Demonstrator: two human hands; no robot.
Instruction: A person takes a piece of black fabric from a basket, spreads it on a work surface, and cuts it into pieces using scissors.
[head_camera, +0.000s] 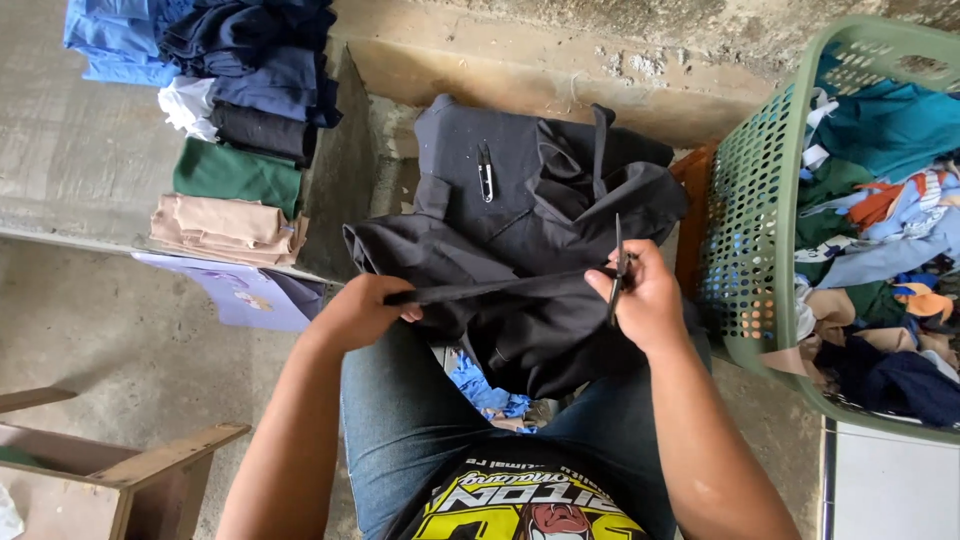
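A dark grey garment (520, 230) lies bunched across my lap and a concrete step. My left hand (362, 310) pinches one end of a narrow dark fabric strip (500, 288) pulled taut from the garment. My right hand (645, 295) grips the other end of the strip together with black scissors (619, 268), blades pointing up across the strip. A small black thread snipper (486, 172) rests on the flat part of the garment, apart from both hands.
A green perforated laundry basket (750, 230) full of mixed clothes stands at the right. Folded clothes (235, 130) are stacked on the ledge at the left. A wooden frame (130, 470) sits at lower left. Blue scraps (485, 392) lie between my knees.
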